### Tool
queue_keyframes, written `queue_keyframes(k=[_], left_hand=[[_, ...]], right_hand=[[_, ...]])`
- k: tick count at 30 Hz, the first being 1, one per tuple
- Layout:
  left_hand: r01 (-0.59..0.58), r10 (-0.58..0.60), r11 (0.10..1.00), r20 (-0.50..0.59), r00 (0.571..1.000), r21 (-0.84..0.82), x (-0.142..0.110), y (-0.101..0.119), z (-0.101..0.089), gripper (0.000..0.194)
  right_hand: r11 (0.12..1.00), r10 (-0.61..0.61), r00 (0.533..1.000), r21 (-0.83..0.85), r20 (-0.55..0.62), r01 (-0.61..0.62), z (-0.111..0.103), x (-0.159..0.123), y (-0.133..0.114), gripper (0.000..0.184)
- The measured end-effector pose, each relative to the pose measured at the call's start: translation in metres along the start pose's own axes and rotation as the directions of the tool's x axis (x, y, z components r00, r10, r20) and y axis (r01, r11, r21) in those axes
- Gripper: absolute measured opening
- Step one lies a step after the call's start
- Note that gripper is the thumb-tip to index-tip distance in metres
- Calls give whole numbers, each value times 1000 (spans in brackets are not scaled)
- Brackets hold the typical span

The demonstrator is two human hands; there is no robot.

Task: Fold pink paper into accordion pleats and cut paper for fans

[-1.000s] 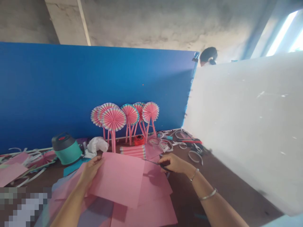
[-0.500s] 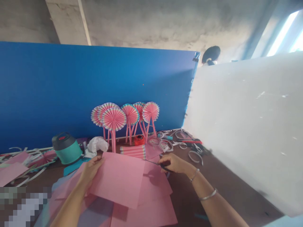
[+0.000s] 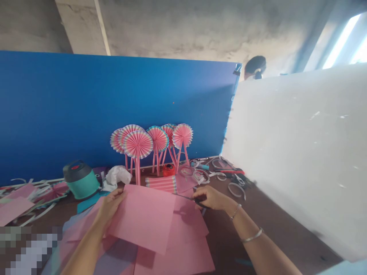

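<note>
My left hand (image 3: 113,204) pinches the upper left corner of a pink paper sheet (image 3: 145,215), which is tilted up above other pink sheets (image 3: 177,258). In my right hand (image 3: 210,198) is a pair of scissors (image 3: 197,201), its dark handles round my fingers. The blades point left and their tips reach the sheet's upper right corner; whether they are parted I cannot tell. Just behind the sheet lies a pleated pink paper strip (image 3: 161,184) with rainbow edges.
Several round pink paper fans (image 3: 138,144) stand against a blue partition (image 3: 86,103). A teal and grey container (image 3: 82,179), crumpled white plastic (image 3: 118,175) and a red roll (image 3: 168,170) sit before it. White curled strips (image 3: 201,176) lie right. A person's head (image 3: 255,67) shows above the white partition (image 3: 298,145).
Almost nothing differs: both hands, the sheet and the scissors stay nearly in place. The head behind the white partition has turned slightly.
</note>
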State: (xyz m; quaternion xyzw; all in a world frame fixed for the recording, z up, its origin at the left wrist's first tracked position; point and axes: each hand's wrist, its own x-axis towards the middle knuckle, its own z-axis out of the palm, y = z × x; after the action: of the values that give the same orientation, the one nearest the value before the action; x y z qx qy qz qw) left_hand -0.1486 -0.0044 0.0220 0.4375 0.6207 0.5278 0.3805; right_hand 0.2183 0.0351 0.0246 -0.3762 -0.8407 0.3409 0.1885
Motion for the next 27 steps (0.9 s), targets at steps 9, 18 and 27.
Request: queue_keyframes(k=[9, 18, 27], left_hand=[[-9, 10, 1000, -19, 1000, 13, -1, 0, 1, 46], [122, -82, 989, 388, 918, -80, -19, 2, 24, 38], [-212, 38, 934, 512, 858, 286, -25, -21, 38, 33]], right_hand=[[991, 129, 946, 20, -297, -129, 5, 6, 19, 29], [810, 329, 739, -226, -588, -541, -4, 6, 38, 12], [701, 379, 663, -268, -645, -661, -7, 5, 45, 13]])
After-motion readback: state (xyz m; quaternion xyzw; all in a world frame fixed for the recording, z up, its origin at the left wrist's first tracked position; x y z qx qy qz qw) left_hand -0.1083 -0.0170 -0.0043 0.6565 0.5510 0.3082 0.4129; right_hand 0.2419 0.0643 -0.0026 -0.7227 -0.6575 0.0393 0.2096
